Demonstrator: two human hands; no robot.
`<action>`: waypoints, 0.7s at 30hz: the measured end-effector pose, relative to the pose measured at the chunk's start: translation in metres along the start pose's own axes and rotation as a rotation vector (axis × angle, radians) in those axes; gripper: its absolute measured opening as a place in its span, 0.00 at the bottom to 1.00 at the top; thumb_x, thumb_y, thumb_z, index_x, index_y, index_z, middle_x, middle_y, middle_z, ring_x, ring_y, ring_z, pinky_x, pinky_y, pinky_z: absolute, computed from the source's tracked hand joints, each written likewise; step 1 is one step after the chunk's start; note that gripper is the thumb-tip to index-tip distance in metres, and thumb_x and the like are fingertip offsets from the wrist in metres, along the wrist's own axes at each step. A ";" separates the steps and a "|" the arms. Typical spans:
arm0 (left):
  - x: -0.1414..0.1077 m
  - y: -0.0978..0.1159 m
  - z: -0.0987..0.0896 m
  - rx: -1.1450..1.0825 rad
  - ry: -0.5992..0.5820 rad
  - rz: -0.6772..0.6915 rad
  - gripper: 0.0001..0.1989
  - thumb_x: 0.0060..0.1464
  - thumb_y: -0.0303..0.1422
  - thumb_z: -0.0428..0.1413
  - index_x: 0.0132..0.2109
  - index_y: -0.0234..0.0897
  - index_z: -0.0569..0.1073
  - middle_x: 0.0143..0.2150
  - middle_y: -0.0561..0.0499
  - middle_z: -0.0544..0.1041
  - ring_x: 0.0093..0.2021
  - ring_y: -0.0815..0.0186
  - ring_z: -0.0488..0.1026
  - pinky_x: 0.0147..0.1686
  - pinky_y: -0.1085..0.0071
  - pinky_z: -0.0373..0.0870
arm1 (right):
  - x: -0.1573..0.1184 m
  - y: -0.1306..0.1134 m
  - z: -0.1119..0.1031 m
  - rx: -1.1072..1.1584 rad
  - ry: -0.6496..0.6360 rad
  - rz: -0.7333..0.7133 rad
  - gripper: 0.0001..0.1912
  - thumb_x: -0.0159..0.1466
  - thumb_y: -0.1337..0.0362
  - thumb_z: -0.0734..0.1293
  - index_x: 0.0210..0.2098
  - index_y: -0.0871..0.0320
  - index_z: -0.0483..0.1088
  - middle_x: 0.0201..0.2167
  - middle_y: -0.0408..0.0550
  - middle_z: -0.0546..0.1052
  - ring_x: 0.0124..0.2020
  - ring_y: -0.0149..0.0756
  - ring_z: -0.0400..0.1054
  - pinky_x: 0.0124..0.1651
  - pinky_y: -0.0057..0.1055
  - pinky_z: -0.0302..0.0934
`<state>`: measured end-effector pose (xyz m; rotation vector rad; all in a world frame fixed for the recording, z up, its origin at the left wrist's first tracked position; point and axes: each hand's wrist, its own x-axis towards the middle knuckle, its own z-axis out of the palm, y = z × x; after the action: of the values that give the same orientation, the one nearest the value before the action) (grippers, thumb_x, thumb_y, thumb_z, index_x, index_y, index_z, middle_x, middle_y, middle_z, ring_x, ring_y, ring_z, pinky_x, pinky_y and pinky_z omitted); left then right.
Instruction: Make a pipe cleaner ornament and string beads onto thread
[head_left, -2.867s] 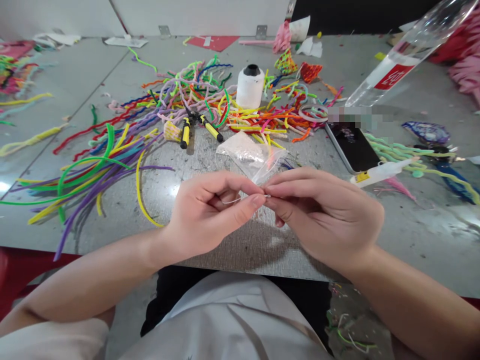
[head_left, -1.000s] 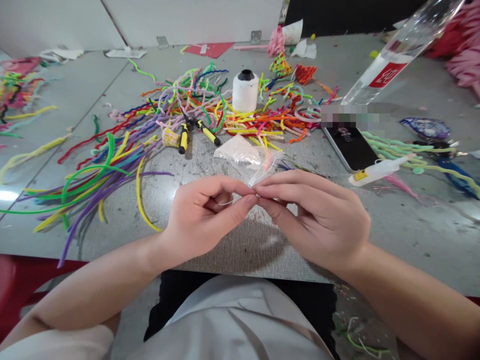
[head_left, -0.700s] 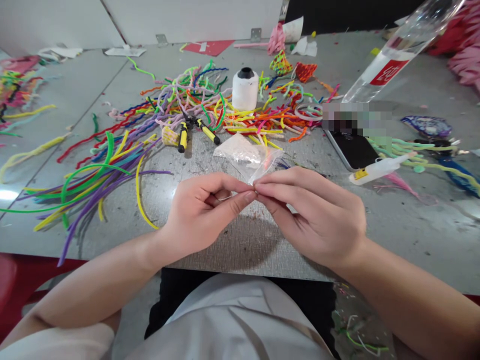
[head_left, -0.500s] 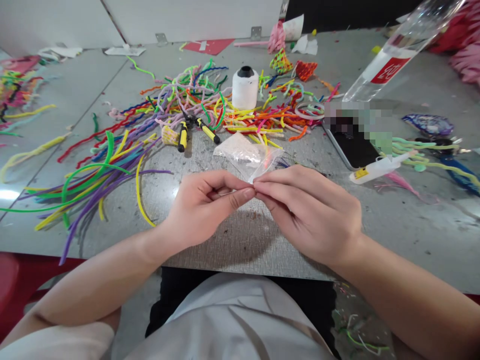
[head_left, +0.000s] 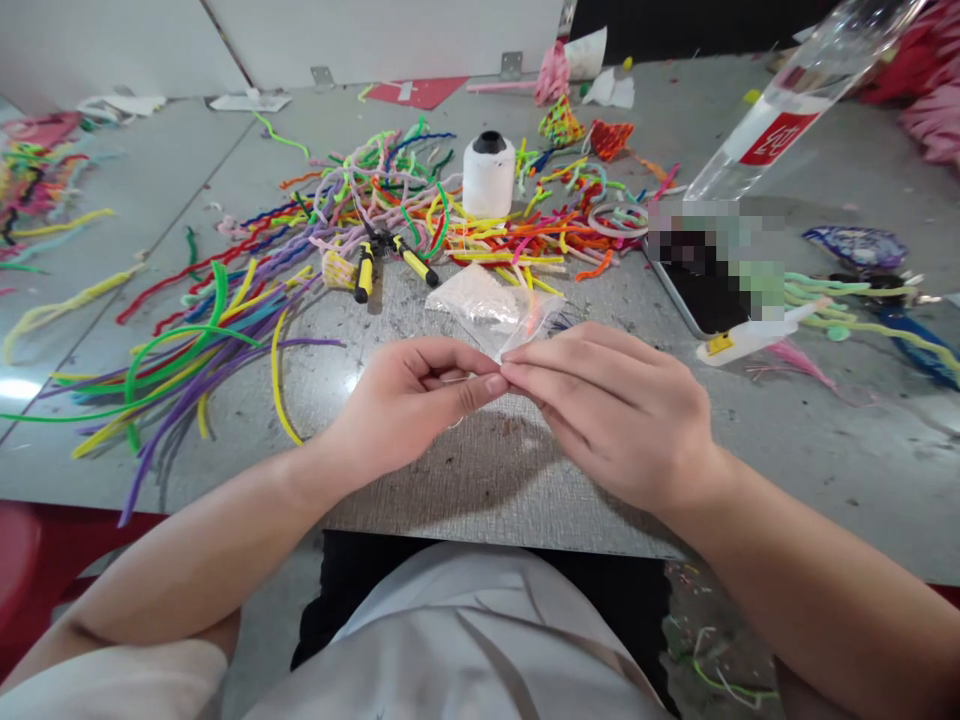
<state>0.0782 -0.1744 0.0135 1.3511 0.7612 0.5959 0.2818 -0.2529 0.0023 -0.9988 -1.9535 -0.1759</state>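
My left hand (head_left: pixel 420 400) is closed in a pinch, thumb against forefinger, above the near part of the grey table. A thin white thread (head_left: pixel 455 422) shows just under its thumb, and a bit of it runs between the fingers. My right hand (head_left: pixel 622 410) pinches at the same spot, its fingertips touching those of the left. What the right fingertips hold is hidden behind them. Just beyond the fingertips lies a clear plastic bag (head_left: pixel 487 300) with small whitish contents. Yellow-and-black pliers (head_left: pixel 390 258) lie with handles spread, left of the bag.
Colourful pipe cleaners (head_left: pixel 247 300) are heaped across the left and middle. A white thread spool (head_left: pixel 488 180) stands behind the bag. To the right are a phone (head_left: pixel 701 290), a white glue tube (head_left: pixel 750 338) and a tilted clear bottle (head_left: pixel 787 120). The table's front edge (head_left: pixel 495 543) is close to my body.
Both hands stay pinched together, having shifted only slightly; my right hand is a little further left and up. A small loop of thread now shows below my left thumb.
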 end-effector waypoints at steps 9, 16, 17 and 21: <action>0.004 0.005 0.001 -0.113 -0.050 -0.119 0.10 0.50 0.34 0.74 0.33 0.35 0.82 0.18 0.62 0.60 0.18 0.78 0.50 0.17 0.77 0.44 | 0.003 0.009 0.001 0.009 0.026 0.023 0.07 0.73 0.67 0.72 0.42 0.49 0.83 0.40 0.47 0.88 0.39 0.41 0.81 0.45 0.41 0.78; 0.005 0.014 0.004 -0.250 -0.084 -0.148 0.14 0.42 0.31 0.78 0.30 0.35 0.80 0.18 0.63 0.59 0.18 0.80 0.49 0.16 0.78 0.45 | 0.007 0.004 -0.002 0.071 0.021 0.040 0.08 0.71 0.71 0.71 0.44 0.50 0.80 0.41 0.48 0.87 0.38 0.39 0.82 0.41 0.38 0.78; 0.005 0.014 0.004 -0.257 -0.088 -0.154 0.15 0.42 0.32 0.78 0.30 0.34 0.80 0.18 0.63 0.59 0.18 0.80 0.49 0.16 0.79 0.45 | 0.008 0.003 -0.002 0.078 0.024 0.037 0.09 0.71 0.72 0.71 0.44 0.51 0.80 0.41 0.48 0.87 0.39 0.39 0.82 0.41 0.37 0.79; 0.004 0.015 0.003 -0.259 -0.095 -0.178 0.16 0.41 0.32 0.79 0.30 0.34 0.80 0.18 0.62 0.62 0.18 0.80 0.50 0.16 0.80 0.45 | 0.008 -0.001 -0.003 0.088 0.006 0.037 0.10 0.70 0.74 0.70 0.44 0.53 0.79 0.42 0.49 0.87 0.40 0.40 0.82 0.42 0.37 0.79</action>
<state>0.0835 -0.1716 0.0277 1.0535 0.6932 0.4677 0.2812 -0.2505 0.0110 -0.9748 -1.9185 -0.0710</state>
